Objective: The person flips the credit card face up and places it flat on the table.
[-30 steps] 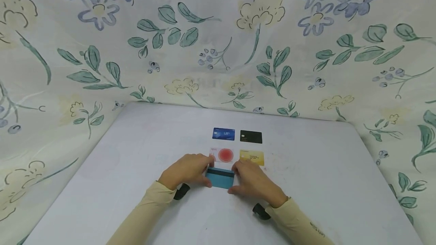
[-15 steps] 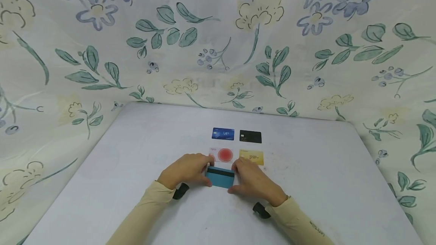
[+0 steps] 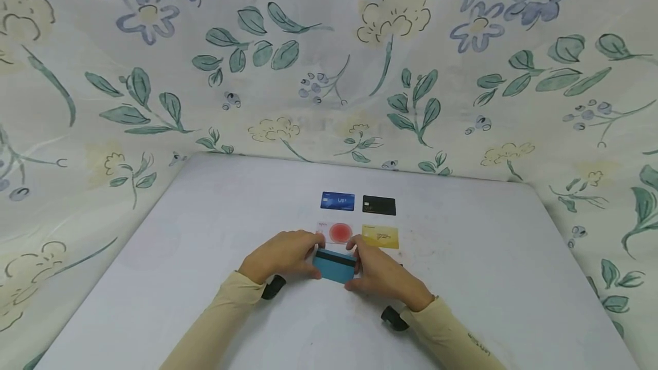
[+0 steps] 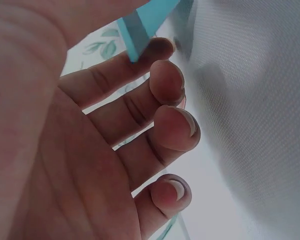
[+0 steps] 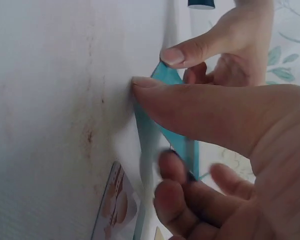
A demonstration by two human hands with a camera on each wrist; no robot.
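Note:
Between both hands is a light-blue card (image 3: 334, 266) with a dark magnetic stripe along its far edge. My left hand (image 3: 285, 253) pinches its left end, thumb at the near corner and fingertips at the far one. In the left wrist view the card's corner (image 4: 140, 30) shows between thumb and index finger, the other fingers loosely bent. My right hand (image 3: 382, 270) holds the right end, with its thumb (image 5: 190, 102) along the near edge and its fingertips near the striped edge. In the right wrist view the card slants off the white tabletop.
Just beyond the hands lie a white card with a red circle (image 3: 340, 233) and a yellow card (image 3: 382, 237). Farther back lie a blue VIP card (image 3: 337, 201) and a black card (image 3: 379, 205). The white table (image 3: 231, 187) ends at a floral cloth backdrop (image 3: 339, 33).
The light-blue card has shifted slightly away from me and to the right, its tilt a little changed. My right index finger has risen off the card's far corner. The other cards stay put.

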